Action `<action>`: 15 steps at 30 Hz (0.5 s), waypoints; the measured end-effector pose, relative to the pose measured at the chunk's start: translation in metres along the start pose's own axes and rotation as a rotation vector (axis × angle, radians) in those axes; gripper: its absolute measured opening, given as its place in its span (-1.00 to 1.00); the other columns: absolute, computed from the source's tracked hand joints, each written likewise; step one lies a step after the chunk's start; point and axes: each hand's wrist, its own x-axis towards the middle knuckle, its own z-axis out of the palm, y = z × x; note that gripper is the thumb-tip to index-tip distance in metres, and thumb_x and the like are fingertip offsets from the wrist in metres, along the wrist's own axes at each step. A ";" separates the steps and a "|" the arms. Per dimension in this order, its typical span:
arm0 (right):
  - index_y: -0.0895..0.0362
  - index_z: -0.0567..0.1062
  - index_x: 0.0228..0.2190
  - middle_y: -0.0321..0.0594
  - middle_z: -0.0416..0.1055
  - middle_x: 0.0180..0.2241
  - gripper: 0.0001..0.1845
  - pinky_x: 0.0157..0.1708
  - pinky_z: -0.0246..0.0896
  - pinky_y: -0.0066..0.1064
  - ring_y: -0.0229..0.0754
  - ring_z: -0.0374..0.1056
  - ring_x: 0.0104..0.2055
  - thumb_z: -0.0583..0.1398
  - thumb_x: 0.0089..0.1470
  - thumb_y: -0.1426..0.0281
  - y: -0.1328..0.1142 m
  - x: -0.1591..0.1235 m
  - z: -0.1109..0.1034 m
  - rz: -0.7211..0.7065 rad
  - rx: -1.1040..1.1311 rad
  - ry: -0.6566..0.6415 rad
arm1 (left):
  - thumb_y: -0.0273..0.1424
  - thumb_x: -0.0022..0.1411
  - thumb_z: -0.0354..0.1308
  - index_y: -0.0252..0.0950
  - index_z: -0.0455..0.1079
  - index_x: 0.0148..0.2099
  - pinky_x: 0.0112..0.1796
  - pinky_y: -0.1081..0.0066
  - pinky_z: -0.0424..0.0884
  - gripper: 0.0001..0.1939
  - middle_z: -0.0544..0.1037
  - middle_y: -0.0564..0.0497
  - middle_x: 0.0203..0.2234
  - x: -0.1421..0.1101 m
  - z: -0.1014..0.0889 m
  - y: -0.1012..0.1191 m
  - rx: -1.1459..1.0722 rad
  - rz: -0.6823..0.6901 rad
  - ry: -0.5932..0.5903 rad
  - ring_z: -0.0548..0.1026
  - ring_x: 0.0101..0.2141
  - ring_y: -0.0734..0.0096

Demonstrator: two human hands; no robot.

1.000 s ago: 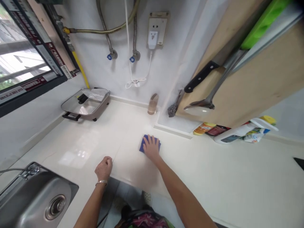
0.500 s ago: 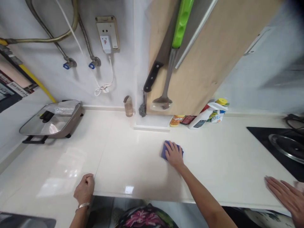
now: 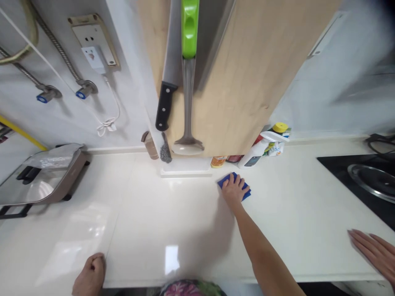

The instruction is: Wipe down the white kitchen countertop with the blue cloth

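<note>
Near the middle of the white countertop, my right hand presses a folded blue cloth flat, its fingers spread over the top. The cloth's corners stick out around the hand. Close behind it stands a white spray bottle. My left hand rests as a fist by the counter's front edge at lower left, with nothing showing in it.
Another person's hand lies flat on the counter at right, below a black cooktop. A lidded electric pan sits at left. In front of the wall, a wooden board carries a knife and a green-handled spoon.
My right hand has slid the cloth to the right and slightly back, closer to the spray bottle. The camera view has shifted. My left hand stays a fist by the front edge.
</note>
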 end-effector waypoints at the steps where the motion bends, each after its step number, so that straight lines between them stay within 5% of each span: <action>1: 0.19 0.26 0.26 0.18 0.12 0.32 -0.39 0.20 -0.16 0.41 0.29 -0.04 0.37 -0.14 0.26 0.30 -0.004 0.006 0.002 0.003 -0.002 0.017 | -0.15 0.21 -0.09 -0.08 0.54 -0.09 -0.39 0.26 0.34 -0.59 0.60 -0.06 -0.43 0.001 0.000 0.001 0.004 -0.008 -0.008 0.44 -0.53 0.14; 5: 0.26 0.22 0.27 0.17 0.06 0.35 -0.38 0.28 -0.21 0.29 0.22 -0.10 0.40 -0.12 0.24 0.34 -0.014 0.030 0.012 -0.070 0.028 0.071 | -0.19 0.17 -0.07 -0.08 0.54 -0.10 -0.37 0.24 0.37 -0.60 0.63 -0.05 -0.35 0.007 0.001 0.001 0.016 -0.042 -0.008 0.46 -0.53 0.14; 10: 0.34 0.30 0.20 0.23 0.24 0.22 -0.41 0.24 -0.07 0.11 0.18 0.10 0.26 -0.07 0.22 0.35 -0.016 0.058 0.029 -0.072 0.130 0.044 | -0.19 0.17 -0.05 -0.10 0.55 -0.09 -0.36 0.22 0.40 -0.60 0.66 -0.07 -0.22 0.015 0.004 -0.002 0.036 -0.055 -0.011 0.49 -0.51 0.11; 15: 0.34 0.30 0.19 0.20 0.29 0.21 -0.41 0.23 -0.07 0.10 0.18 0.11 0.26 -0.07 0.21 0.35 -0.012 0.070 0.040 -0.096 0.122 0.023 | -0.22 0.18 -0.07 -0.11 0.55 -0.07 -0.32 0.23 0.41 -0.58 0.65 -0.08 -0.16 0.015 0.004 0.000 0.070 -0.048 -0.020 0.52 -0.45 0.09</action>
